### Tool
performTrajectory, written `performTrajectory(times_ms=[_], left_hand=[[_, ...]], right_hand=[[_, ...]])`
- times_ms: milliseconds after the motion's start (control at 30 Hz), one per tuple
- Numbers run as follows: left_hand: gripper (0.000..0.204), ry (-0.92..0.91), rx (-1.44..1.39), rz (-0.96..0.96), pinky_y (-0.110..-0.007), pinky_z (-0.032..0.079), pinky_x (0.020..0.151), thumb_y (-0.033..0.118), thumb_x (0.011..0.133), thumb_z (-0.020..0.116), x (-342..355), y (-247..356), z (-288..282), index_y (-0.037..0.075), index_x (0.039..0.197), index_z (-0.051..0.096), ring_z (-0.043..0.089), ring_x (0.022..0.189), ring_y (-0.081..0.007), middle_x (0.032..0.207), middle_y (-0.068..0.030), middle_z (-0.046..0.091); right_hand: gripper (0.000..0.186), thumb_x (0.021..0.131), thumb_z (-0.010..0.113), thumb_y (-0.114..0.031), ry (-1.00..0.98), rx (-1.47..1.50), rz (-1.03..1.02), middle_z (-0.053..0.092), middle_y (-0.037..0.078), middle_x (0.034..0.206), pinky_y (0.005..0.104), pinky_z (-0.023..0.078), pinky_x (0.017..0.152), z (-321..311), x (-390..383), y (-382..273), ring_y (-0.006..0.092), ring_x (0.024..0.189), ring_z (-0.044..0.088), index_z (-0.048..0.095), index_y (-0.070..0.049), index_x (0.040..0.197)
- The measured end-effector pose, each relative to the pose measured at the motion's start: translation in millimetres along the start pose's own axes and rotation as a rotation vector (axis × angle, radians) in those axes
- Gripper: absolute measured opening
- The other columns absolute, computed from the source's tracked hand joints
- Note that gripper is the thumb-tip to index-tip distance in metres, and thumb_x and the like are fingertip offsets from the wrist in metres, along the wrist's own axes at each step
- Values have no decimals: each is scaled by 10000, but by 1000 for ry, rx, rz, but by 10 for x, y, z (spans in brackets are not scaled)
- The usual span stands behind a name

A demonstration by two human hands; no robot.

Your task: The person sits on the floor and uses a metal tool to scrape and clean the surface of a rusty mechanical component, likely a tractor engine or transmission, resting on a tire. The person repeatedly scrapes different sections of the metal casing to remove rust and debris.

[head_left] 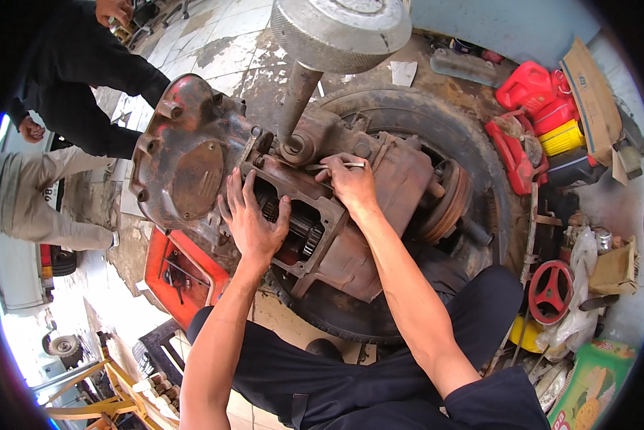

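A rusty brown gearbox housing [401, 175] lies before me with a rectangular opening in its upper side, where toothed gears [310, 238] show. My left hand [254, 223] rests on the opening's rim, fingers spread, with its thumb over the gap. Just beyond those fingertips, a narrow flat metal piece [248, 148] sits along the rim. Across the opening's far side, my right hand [351, 185] pinches a slim metal rod [352, 165] lying nearly level. Its tip is near the base of a thick metal post [297, 100], which carries a knurled round head [340, 32].
A large tyre [490, 186] lies under the housing. An orange-red tray [166, 276] is at the left. Red jerrycans [528, 86], a cardboard box [591, 100] and a red handwheel [550, 291] crowd the right wall. Another person [85, 57] in dark clothes reaches toward the housing's left end.
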State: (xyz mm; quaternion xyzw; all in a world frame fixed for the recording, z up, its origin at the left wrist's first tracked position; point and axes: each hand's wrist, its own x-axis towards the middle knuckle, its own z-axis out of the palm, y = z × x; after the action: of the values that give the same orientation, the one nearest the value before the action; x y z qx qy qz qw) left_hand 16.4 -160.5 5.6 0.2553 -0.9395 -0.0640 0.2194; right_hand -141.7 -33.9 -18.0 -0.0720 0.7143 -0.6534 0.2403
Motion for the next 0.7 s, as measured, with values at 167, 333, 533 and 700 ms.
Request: performTrajectory(times_ms=[167, 333, 533, 700], left_hand=[[783, -8, 2, 3, -585, 155, 1210, 424, 864, 709, 7, -1, 28, 86, 1500, 401, 284, 1502, -374, 1598, -194, 343], [775, 8, 3, 6, -587, 165, 1206, 417, 865, 709, 6, -14, 2, 87, 1497, 407, 292, 1499, -374, 1597, -192, 345], [775, 1, -1, -10, -581, 170, 1204, 417, 860, 713, -3, -4, -4, 86, 1494, 414, 297, 1496, -375, 1594, -194, 350], [777, 10, -2, 3, -577, 170, 1205, 430, 858, 715, -6, -16, 13, 91, 1490, 417, 303, 1492, -371, 1591, -196, 353]], right_hand=[[296, 919, 566, -226, 113, -305, -128, 753, 129, 747, 364, 572, 768, 94, 64, 77, 243, 774, 751, 751, 4, 902], [306, 915, 583, -265, 4, -5, 1, 756, 148, 779, 368, 561, 783, -73, 38, 107, 288, 832, 748, 756, -13, 918], [318, 940, 582, -278, -117, -28, -6, 744, 134, 738, 344, 550, 725, -189, 19, -78, 242, 769, 744, 745, -7, 914], [301, 973, 609, -256, -102, -249, -114, 748, 71, 789, 283, 515, 680, -233, -163, -391, 120, 723, 649, 751, 2, 1035]])
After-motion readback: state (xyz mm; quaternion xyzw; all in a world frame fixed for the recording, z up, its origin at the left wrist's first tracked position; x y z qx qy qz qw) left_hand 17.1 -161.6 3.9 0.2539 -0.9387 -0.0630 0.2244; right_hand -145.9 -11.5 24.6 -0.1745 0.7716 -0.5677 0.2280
